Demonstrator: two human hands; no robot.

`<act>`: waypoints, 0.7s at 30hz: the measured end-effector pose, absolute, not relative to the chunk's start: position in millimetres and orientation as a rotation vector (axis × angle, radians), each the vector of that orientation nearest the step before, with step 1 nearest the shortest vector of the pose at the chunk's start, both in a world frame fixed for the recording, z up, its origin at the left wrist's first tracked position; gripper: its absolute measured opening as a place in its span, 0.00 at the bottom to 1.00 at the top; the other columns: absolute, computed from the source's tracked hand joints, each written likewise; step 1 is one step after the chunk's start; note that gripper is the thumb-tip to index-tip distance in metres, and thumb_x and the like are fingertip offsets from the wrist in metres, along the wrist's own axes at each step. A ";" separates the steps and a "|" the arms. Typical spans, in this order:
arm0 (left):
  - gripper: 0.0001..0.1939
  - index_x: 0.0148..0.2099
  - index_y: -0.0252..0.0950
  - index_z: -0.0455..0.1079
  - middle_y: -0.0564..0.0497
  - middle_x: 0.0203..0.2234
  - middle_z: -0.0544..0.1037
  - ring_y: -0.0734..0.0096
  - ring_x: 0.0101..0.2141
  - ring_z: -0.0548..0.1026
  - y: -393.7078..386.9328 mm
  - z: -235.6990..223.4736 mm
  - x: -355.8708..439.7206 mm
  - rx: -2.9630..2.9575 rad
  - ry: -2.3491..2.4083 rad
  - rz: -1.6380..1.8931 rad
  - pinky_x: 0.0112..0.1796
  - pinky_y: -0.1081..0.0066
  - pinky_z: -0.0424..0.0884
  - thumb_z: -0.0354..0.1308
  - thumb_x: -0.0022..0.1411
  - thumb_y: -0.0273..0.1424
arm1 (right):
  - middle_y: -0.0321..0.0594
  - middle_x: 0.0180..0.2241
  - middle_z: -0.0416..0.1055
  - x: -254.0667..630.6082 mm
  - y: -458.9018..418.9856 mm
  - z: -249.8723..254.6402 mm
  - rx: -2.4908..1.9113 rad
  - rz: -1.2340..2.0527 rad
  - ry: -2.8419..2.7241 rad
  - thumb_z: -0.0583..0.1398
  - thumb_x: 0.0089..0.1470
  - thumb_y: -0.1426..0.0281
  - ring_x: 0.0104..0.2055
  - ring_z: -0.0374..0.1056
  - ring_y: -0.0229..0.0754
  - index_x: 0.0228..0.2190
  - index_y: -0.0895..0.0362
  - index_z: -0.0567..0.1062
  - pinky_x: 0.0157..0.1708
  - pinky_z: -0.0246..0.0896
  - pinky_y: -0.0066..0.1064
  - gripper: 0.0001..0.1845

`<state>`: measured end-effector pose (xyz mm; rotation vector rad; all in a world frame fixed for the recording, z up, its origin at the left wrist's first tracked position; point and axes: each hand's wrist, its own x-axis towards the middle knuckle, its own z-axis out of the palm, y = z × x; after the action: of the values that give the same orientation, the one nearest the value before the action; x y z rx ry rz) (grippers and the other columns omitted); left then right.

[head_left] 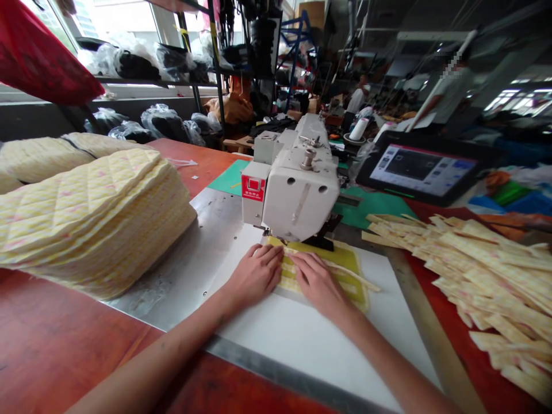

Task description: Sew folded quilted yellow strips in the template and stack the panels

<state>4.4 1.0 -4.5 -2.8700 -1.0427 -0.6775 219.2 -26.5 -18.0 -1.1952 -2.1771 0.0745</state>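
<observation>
Reaching forward, the left hand (254,275) and right hand (319,282) lie side by side, palms down, fingers flat and loose, gripping nothing. Beneath and just ahead of the fingertips, they press a yellow quilted fabric piece (345,261) onto a white board (302,351), right below the sewing machine head (297,184). A narrow fabric strip (356,276) runs out from under the right fingers.
</observation>
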 end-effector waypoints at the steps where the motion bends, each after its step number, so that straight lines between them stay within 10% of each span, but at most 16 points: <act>1: 0.19 0.61 0.32 0.69 0.41 0.59 0.74 0.56 0.57 0.72 0.6 -5.1 4.8 -2.872 -1.059 -0.686 0.58 0.53 0.66 0.47 0.75 0.31 | 0.46 0.50 0.75 218.8 -27.2 -17.1 -1.207 0.079 -2.176 0.52 0.65 0.78 0.53 0.70 0.49 0.57 0.54 0.73 0.55 0.71 0.48 0.22; 21: 0.16 0.53 0.33 0.74 0.45 0.36 0.73 0.59 0.39 0.72 -5.7 -4.9 14.9 -2.828 -1.162 -0.664 0.42 0.58 0.67 0.46 0.75 0.31 | 0.44 0.52 0.75 231.0 -31.1 -21.5 -1.275 0.163 -2.118 0.53 0.64 0.77 0.55 0.70 0.49 0.55 0.52 0.74 0.57 0.69 0.47 0.22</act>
<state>14.9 -5.7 -4.9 -2.8285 -1.1619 -0.6643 231.0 -31.1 -21.5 -1.2750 -2.1181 0.1628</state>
